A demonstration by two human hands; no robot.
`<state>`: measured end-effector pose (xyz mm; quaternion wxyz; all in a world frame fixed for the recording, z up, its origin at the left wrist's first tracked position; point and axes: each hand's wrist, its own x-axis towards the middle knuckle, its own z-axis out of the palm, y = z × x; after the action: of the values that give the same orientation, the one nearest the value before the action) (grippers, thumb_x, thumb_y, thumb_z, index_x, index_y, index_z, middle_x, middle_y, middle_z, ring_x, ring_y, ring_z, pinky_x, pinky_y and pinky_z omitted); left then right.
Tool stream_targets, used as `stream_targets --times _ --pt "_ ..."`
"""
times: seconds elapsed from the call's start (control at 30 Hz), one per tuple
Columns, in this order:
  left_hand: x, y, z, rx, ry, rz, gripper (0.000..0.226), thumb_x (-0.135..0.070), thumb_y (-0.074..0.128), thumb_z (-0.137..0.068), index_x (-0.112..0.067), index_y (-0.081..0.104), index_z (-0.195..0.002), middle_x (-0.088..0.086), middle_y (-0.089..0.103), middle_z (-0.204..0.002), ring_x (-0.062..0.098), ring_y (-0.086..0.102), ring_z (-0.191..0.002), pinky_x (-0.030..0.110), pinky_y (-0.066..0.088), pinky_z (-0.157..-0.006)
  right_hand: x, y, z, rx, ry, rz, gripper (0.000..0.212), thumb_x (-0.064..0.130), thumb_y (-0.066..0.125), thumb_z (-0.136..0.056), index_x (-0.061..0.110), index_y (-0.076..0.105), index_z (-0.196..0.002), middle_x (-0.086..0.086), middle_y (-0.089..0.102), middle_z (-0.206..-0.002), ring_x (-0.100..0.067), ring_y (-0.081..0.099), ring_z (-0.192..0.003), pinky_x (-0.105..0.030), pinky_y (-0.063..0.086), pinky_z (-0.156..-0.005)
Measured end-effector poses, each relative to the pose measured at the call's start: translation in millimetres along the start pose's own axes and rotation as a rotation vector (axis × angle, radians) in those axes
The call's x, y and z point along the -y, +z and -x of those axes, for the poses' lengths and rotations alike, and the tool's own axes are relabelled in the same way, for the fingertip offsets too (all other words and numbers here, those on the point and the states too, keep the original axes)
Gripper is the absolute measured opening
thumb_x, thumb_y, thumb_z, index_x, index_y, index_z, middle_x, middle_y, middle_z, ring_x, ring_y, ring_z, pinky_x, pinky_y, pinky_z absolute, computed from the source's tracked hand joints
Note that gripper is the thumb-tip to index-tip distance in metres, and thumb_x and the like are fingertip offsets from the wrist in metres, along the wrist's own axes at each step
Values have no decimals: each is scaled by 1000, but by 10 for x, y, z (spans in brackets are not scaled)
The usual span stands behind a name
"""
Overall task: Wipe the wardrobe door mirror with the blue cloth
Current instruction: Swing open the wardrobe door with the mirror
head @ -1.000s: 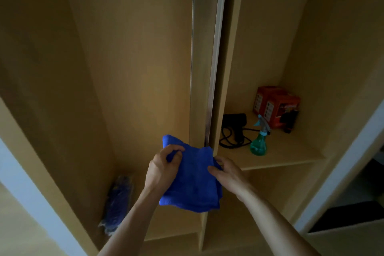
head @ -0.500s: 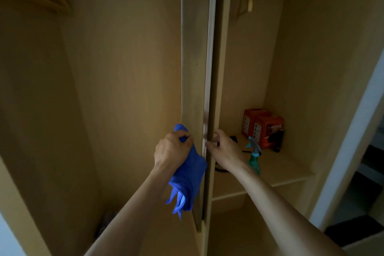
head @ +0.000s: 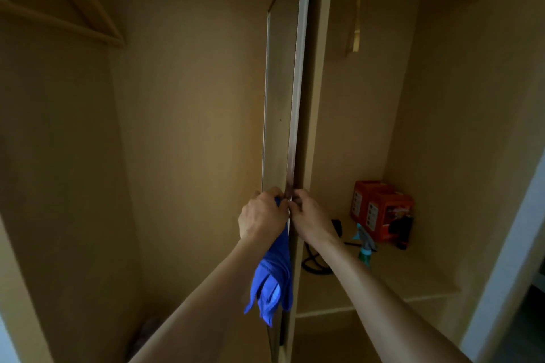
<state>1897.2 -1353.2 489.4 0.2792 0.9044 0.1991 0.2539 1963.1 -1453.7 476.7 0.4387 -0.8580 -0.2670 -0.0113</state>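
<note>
A blue cloth (head: 272, 286) hangs bunched from the left hand (head: 261, 216), whose grip is curled tight round its top. Just beside it, the right hand (head: 311, 215) has its grip pinched on the edge of the wardrobe door (head: 296, 97), whose mirror (head: 278, 103) is seen almost edge-on. Behind them, a shelf (head: 398, 277) holds a spray bottle (head: 365, 246) and orange boxes (head: 383, 209).

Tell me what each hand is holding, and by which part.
The left hand grips the blue cloth by its top end, the rest hanging down. The right hand grips the wardrobe door by its front edge.
</note>
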Motion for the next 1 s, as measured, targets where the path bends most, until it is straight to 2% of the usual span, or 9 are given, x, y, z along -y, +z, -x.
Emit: stream_targets --times 0.1,0.27,0.37,0.43,0.5,0.6,0.7,0.8,1.0 --pt "-43 76 35 -46 -49 -10 23 -42 49 -102 -31 63 -117 3 59 -106 29 62 -96 34 44 -73 -65 -1 -29 -12 -19 -37 31 31 43 -107 29 51 -137 9 65 -124 -12 60 -102 -18 40 -65" --pt "-117 125 193 -119 -88 -11 19 -41 50 -102 -31 63 -113 2 58 -105 22 53 -82 34 42 -72 -153 -27 -4 -22 -65 -33 24 26 48 -105 27 57 -127 19 59 -99 1 54 -82 -16 39 -62" --pt "-150 122 329 -146 -92 -19 18 -43 49 -103 -33 63 -110 0 56 -102 24 57 -84 34 42 -71 -196 -85 68 -4 -93 -51 21 25 52 -104 26 59 -123 19 59 -96 -5 58 -89 -22 46 -69" --pt "-174 114 413 -159 -94 -22 17 -44 50 -103 -34 62 -108 0 57 -101 27 61 -86 34 43 -70 -202 -122 135 8 -112 -54 19 26 53 -104 27 60 -121 24 56 -90 -1 57 -84 -23 48 -70" --pt "-200 109 502 -169 -92 -17 16 -43 51 -103 -34 63 -108 0 57 -101 27 62 -86 34 43 -70 -202 -162 222 19 -131 -69 16 27 53 -104 29 60 -118 25 56 -89 -3 60 -86 -30 55 -75" --pt "-230 96 646 -183 -80 -1 18 -43 51 -102 -34 63 -111 -1 58 -101 23 58 -84 34 43 -70 -205 -221 370 39 -148 -112 9 27 54 -104 35 55 -108 20 61 -94 -12 65 -93 -43 59 -83" --pt "-247 79 803 -190 -66 12 18 -45 52 -102 -35 64 -112 -2 58 -100 23 59 -85 35 48 -71 -219 -274 525 42 -169 -147 9 26 54 -103 34 57 -108 13 65 -99 -17 68 -92 -47 59 -83" --pt "-265 46 975 -198 -48 22 17 -46 53 -101 -36 65 -108 -5 57 -96 22 60 -84 33 49 -70 -245 -322 688 44 -198 -142 10 30 54 -103 33 57 -112 16 64 -99 -12 67 -92 -41 59 -81" --pt "-278 -36 1280 -182 16 42 12 -47 54 -100 -40 63 -102 -8 58 -94 19 61 -85 37 54 -76 -301 -407 1021 35 -258 -152 8 34 55 -102 41 56 -108 23 63 -94 3 63 -88 -24 54 -71"
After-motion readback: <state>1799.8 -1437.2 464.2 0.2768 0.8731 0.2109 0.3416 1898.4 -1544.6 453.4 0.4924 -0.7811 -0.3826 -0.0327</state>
